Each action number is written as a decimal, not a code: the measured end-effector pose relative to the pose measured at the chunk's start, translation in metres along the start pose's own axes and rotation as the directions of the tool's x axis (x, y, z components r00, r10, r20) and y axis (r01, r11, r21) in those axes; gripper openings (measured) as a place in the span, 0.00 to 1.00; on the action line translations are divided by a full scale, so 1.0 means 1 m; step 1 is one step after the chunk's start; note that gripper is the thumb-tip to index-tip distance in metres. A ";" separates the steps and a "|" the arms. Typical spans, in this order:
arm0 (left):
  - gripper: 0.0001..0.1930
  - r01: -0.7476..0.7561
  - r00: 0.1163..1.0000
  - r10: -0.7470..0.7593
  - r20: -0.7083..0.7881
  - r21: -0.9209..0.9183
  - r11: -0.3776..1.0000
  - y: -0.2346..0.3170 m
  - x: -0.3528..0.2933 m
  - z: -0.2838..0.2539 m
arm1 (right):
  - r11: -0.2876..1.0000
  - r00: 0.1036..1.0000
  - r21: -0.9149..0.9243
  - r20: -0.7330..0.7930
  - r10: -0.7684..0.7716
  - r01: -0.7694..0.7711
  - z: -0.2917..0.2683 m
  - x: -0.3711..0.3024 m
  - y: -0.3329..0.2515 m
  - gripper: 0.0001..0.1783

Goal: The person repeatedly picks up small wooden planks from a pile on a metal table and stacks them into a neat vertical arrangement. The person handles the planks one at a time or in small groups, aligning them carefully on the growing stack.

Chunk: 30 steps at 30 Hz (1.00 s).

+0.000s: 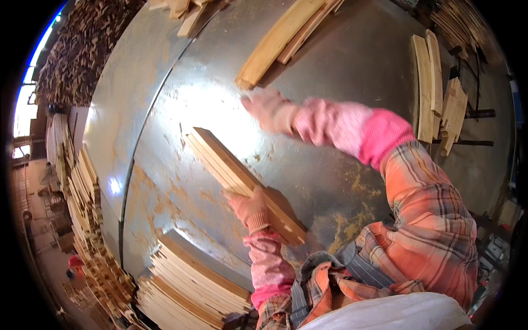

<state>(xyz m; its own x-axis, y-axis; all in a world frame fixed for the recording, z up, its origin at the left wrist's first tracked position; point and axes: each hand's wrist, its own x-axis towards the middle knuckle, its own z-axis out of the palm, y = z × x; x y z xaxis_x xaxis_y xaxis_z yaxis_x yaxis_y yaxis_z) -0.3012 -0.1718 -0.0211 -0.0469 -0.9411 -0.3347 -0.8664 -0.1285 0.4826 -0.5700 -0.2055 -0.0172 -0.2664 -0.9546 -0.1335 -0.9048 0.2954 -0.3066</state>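
My left hand (248,208) is closed round a small bundle of wooden slats (231,170). The bundle lies slantwise on a shiny metal table (324,159), its slats side by side. My right hand (269,111) hangs over the bright patch of the table beyond the bundle, fingers stretched out and holding nothing that shows. Just past it is the near end of a long wooden board (275,47). A second board (308,36) lies along its right side.
A neat stack of slats (192,280) lies near me at the lower left. More boards (432,88) rest at the table's right side, by metal bars (467,143). Further wood pieces (190,19) lie at the far left. A dark seam (143,137) crosses the table. Timber (91,220) is piled beyond the left edge.
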 end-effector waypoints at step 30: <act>0.59 0.023 1.000 -0.024 0.007 0.104 0.994 -0.081 -0.040 -0.029 | 0.868 0.862 0.029 0.136 0.489 -0.496 0.018 -0.311 -0.035 0.52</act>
<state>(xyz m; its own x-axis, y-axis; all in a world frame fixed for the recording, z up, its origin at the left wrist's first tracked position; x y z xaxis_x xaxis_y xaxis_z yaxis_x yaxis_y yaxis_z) -0.2146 -0.1330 -0.0239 -0.0299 -0.9356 -0.3517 -0.9142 -0.1167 0.3880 -0.4492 0.0820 0.0178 -0.6264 -0.6729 -0.3935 -0.6432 0.7313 -0.2268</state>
